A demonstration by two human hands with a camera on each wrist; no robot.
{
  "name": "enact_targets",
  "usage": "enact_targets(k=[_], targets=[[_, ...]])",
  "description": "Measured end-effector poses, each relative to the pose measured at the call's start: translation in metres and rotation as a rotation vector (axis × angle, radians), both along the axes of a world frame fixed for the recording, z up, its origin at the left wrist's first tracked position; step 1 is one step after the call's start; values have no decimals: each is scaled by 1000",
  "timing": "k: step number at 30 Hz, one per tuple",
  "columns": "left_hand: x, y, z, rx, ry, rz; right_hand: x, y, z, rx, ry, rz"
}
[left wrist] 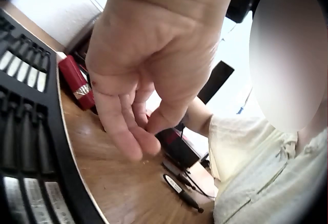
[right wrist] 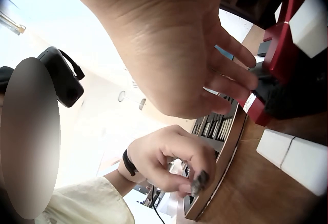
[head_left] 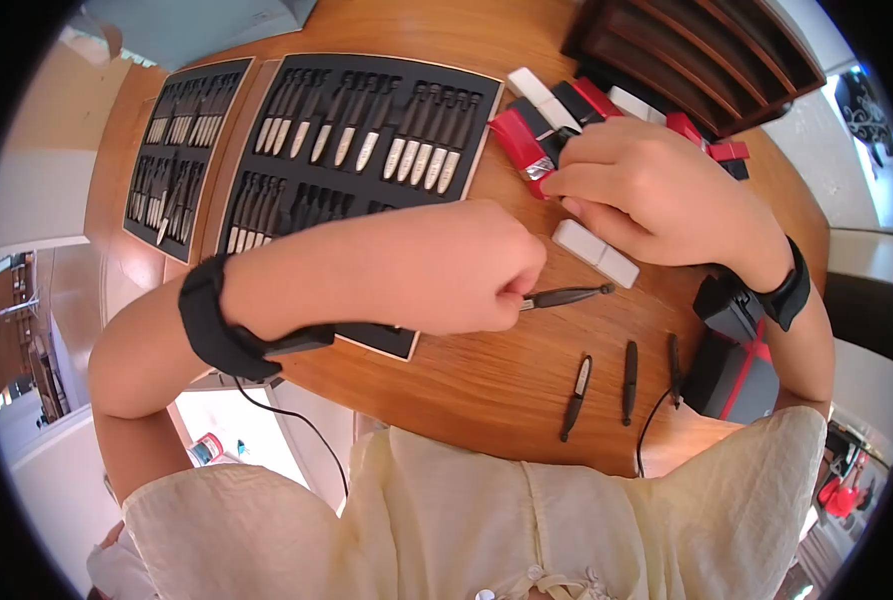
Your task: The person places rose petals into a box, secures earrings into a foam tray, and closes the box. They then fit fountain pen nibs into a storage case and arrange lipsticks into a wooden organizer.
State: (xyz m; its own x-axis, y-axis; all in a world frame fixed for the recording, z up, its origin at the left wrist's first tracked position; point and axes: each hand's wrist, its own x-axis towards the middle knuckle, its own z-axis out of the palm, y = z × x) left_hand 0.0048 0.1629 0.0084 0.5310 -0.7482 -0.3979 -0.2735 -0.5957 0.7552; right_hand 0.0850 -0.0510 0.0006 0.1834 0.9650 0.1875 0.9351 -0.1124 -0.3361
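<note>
My left hand point(head_left: 466, 265) pinches a slim dark stick point(head_left: 571, 297) with a knobbed end; the stick points right over the table. In the right wrist view, its blurred dark tip point(right wrist: 201, 180) shows between finger and thumb. My right hand point(head_left: 651, 180) is over a cluster of small boxes at the back right, fingers loosely bent. Beside its fingertips lies a red case point(head_left: 516, 145) with a silver band. The right wrist view has those fingertips against a black item point(right wrist: 289, 93). Just below this hand lies a white box point(head_left: 596, 253).
A large black tray point(head_left: 479, 140) of similar sticks lies left, with a second tray point(head_left: 206, 150) beyond. Several loose sticks point(head_left: 630, 383) lie near the front edge. A dark wooden rack point(head_left: 686, 60) stands at the back right. A grey-and-red box point(head_left: 731, 375) sits by my right forearm.
</note>
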Motion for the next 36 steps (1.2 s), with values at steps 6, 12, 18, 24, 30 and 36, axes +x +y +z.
enact_targets(k=[6, 12, 18, 24, 30, 36], targets=[[14, 54, 17, 143, 333, 173, -6, 29, 1, 6, 141, 39], [27, 101, 31, 404, 368, 284, -8, 65, -5, 21, 51, 85], [15, 118, 19, 492, 517, 289, -17, 88, -14, -39, 95, 128], [8, 117, 4, 444, 619, 298, -24, 102, -19, -78, -42, 172], [4, 106, -3, 434, 656, 343, -27, 109, -24, -83, -91, 180], [-3, 99, -2, 556, 440, 343, -27, 112, -28, -73, -121, 194]])
